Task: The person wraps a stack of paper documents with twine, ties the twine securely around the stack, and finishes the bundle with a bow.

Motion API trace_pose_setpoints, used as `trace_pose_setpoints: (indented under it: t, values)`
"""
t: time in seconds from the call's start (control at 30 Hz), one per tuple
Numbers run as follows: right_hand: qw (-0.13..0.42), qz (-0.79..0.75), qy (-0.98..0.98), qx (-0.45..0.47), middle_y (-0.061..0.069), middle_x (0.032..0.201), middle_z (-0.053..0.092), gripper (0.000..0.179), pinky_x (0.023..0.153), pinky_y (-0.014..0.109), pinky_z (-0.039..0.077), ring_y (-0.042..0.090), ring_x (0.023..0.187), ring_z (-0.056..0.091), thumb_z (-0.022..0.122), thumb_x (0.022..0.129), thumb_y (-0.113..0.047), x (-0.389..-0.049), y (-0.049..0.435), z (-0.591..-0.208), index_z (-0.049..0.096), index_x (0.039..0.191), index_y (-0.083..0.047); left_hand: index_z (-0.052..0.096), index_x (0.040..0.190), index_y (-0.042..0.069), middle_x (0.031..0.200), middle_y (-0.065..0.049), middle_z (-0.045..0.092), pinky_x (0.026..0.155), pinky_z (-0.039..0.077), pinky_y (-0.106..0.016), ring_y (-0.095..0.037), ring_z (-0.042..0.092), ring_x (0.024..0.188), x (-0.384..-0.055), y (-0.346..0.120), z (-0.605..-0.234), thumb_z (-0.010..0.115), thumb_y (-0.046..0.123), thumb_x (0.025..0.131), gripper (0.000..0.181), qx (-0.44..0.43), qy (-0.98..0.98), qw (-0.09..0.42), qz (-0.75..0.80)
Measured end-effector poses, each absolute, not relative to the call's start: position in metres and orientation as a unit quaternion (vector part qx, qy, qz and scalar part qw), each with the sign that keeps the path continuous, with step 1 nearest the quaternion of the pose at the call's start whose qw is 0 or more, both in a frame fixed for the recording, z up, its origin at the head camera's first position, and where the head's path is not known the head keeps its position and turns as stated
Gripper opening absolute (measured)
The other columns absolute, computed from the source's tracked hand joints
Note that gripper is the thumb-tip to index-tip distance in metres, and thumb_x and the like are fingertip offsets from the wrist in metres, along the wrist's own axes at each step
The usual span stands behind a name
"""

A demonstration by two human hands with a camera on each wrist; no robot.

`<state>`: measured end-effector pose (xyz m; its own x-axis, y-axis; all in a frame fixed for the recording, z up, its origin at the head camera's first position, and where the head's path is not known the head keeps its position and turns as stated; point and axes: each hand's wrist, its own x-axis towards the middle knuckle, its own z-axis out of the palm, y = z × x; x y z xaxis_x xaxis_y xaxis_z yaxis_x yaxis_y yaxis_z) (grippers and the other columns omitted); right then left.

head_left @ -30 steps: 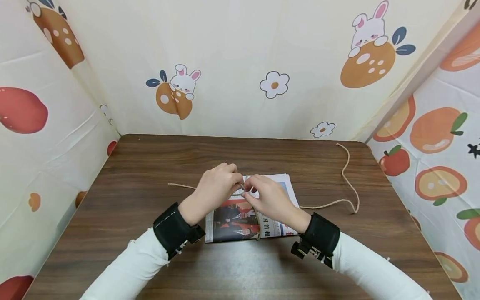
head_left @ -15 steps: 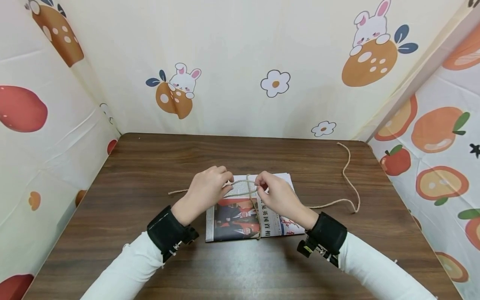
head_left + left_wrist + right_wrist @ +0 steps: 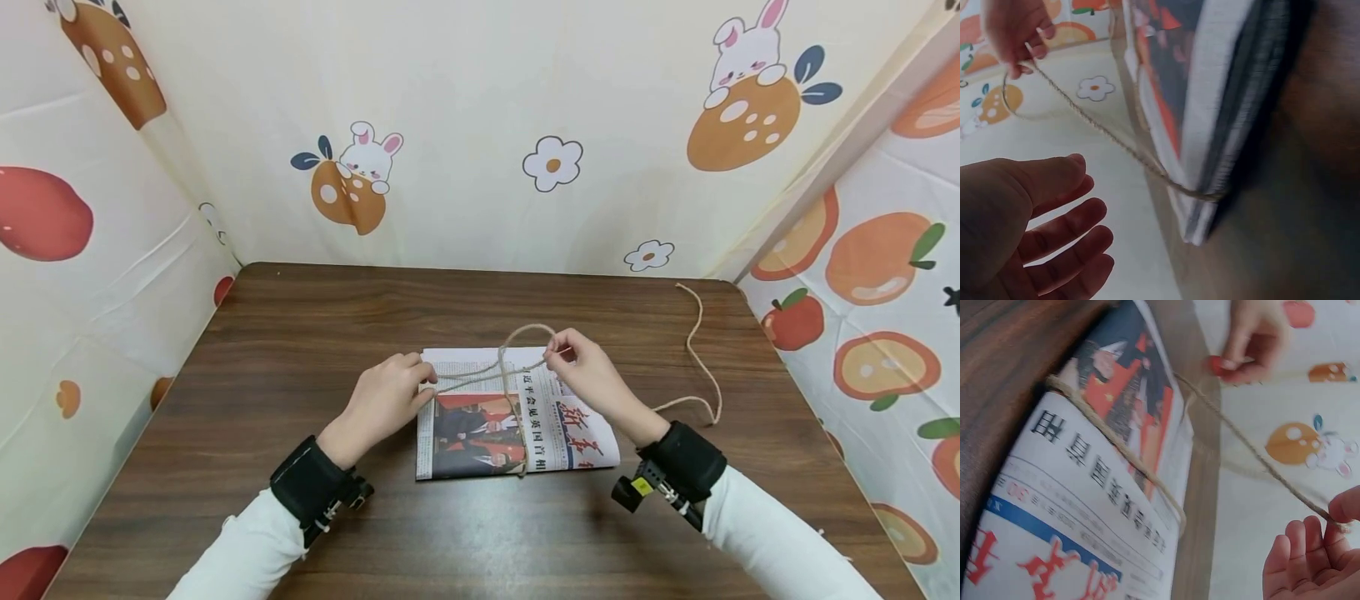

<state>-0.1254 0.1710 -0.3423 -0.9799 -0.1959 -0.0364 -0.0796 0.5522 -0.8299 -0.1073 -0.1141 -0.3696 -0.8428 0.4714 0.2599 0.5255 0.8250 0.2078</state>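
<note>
A folded newspaper bundle [image 3: 592, 442] lies on the table, with beige twine [image 3: 514, 408] running across its front. My right hand [image 3: 592, 375] pinches the twine near a frayed tip [image 3: 1344, 529] beyond the bundle's upper right. From those fingers one strand stretches to the bundle's left edge, and a loop [image 3: 528, 327] arches above the papers. At the upper left corner is my left hand [image 3: 384, 400], beside the strand. Its fingers [image 3: 1079, 228] are loosely bent, with nothing between them in the left wrist view.
A loose length of twine [image 3: 697, 358] curves over the brown wooden table [image 3: 360, 308] at right. Patterned cloth [image 3: 457, 192] stands behind the table, and more hangs at both sides. Each wrist wears a black band with a camera.
My hands have moved apart, the left leftward and the right to the upper right. The right hand has drawn the twine out. The tail at the left is no longer visible there.
</note>
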Motion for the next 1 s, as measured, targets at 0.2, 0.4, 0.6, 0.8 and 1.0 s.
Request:
trace_pose_setpoints:
  t: [0.2,0.4,0.6,0.8,1.0]
  values:
    - [0.062,-0.516,0.854,-0.017,0.011,0.094,0.055,0.018,0.069,0.027,0.05,0.019,0.084,0.056,0.051,0.092,-0.014,-0.136,0.193,-0.333,0.051,0.1,0.002,0.067,0.08,0.015,0.077,0.003,0.056,0.053,0.043,-0.025,-0.012,0.053,0.066,-0.102,-0.119,-0.386,0.075,0.021,0.076,0.011,-0.269,-0.949,0.088,-0.14]
    - [0.079,-0.529,0.844,0.041,0.002,0.085,0.051,0.024,0.069,0.024,0.048,0.009,0.075,0.053,0.048,0.094,-0.021,-0.142,0.219,-0.332,0.049,0.102,0.001,0.067,0.081,0.015,0.078,0.003,0.057,0.054,0.044,-0.026,-0.013,0.054,0.068,-0.1,-0.119,-0.395,0.074,0.022,0.077,0.01,-0.278,-0.947,0.086,-0.135]
    - [0.11,-0.533,0.835,0.081,0.001,0.084,0.048,0.026,0.074,0.026,0.049,0.006,0.076,0.051,0.042,0.096,-0.025,-0.139,0.25,-0.346,0.046,0.094,0.0,0.067,0.082,0.015,0.079,0.003,0.058,0.055,0.045,-0.027,-0.013,0.056,0.069,-0.099,-0.121,-0.399,0.073,0.021,0.077,0.01,-0.27,-0.95,0.085,-0.133]
    - [0.168,-0.468,0.86,0.114,0.009,0.097,0.053,0.029,0.073,0.026,0.049,0.011,0.082,0.056,0.038,0.097,-0.029,-0.132,0.272,-0.371,0.047,0.089,-0.002,0.067,0.083,0.014,0.078,0.002,0.057,0.055,0.045,-0.027,-0.014,0.055,0.069,-0.1,-0.124,-0.4,0.074,0.021,0.077,0.012,-0.257,-0.955,0.074,-0.13]
    - [0.113,-0.322,0.939,0.048,0.011,0.086,0.057,0.022,0.063,0.029,0.041,0.018,0.072,0.054,0.042,0.093,-0.023,-0.128,0.279,-0.387,0.05,0.088,-0.003,0.066,0.084,0.015,0.08,0.002,0.058,0.056,0.045,-0.027,-0.013,0.055,0.07,-0.099,-0.124,-0.401,0.073,0.022,0.078,0.011,-0.251,-0.957,0.059,-0.132]
